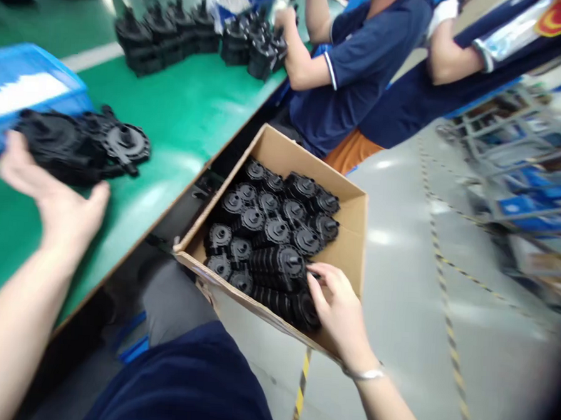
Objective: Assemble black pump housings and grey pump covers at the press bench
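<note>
My left hand (59, 201) is at the green table with its thumb and fingers spread apart. It lies against the near side of a group of black round plastic parts (81, 143); whether it bears any of their weight I cannot tell. My right hand (339, 307) reaches into an open cardboard box (347, 238). Its thumb and fingers are closed at the end of a stacked black plastic part (278, 263) that lies tilted on its side. Several more black parts (266, 203) with toothed round faces and short shafts fill the box in rows.
On the green table (173, 107) stand a blue bin (34, 65) with white contents and a row of black parts (167, 35). A co-worker in a dark blue shirt (364, 57) is beyond the box, beside another person. Shelves (522, 172) stand at right.
</note>
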`<action>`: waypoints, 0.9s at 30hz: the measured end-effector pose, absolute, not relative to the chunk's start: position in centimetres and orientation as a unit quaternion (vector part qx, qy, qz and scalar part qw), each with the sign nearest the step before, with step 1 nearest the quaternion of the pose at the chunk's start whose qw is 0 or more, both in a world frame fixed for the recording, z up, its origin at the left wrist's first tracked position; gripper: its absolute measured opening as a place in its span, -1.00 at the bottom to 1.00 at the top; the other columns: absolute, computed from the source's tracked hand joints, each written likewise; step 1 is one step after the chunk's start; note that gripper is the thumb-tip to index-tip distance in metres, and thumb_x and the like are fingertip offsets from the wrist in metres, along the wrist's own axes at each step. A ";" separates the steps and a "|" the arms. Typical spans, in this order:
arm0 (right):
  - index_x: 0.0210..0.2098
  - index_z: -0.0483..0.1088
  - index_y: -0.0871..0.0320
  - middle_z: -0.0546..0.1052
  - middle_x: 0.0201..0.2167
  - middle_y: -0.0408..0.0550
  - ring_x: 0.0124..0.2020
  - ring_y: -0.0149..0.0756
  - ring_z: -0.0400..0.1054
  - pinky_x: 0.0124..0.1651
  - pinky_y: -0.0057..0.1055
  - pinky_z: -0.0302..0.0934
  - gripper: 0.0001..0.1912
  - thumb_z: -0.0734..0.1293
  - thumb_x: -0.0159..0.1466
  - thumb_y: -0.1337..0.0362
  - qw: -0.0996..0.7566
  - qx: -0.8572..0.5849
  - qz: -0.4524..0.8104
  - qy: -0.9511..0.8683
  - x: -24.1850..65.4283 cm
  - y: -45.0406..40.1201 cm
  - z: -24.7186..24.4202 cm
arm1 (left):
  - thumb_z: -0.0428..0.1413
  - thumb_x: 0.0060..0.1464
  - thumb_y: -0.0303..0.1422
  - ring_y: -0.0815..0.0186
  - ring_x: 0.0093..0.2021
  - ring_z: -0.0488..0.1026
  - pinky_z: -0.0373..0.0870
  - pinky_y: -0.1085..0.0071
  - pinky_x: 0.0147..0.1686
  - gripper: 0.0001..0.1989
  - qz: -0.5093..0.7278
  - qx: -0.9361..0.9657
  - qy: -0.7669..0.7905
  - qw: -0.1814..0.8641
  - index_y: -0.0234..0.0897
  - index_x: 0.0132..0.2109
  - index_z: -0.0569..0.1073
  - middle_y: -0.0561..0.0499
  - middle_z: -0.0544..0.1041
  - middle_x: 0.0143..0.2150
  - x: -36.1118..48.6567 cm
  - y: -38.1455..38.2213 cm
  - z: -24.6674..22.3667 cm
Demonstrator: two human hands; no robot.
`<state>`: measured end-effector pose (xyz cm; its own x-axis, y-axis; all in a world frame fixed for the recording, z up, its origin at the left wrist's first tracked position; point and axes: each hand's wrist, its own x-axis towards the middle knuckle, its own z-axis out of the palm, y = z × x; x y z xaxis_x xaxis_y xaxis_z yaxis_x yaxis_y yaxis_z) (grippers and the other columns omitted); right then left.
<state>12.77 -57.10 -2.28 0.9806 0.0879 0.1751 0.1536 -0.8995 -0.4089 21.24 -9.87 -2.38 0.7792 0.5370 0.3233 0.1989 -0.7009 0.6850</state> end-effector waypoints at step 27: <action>-0.25 0.44 0.12 0.53 -0.21 -0.01 -0.15 -0.25 0.43 -0.02 -0.23 0.37 -0.72 0.15 0.41 0.16 0.292 -0.955 -0.011 -0.050 7.3 -56.4 -1.4 | 0.15 -0.05 -0.07 -0.22 0.45 -0.28 -0.15 -0.12 0.40 0.06 0.371 0.875 0.129 0.281 -0.24 0.40 -0.30 -0.21 -0.30 0.47 17.7 -11.6 1.1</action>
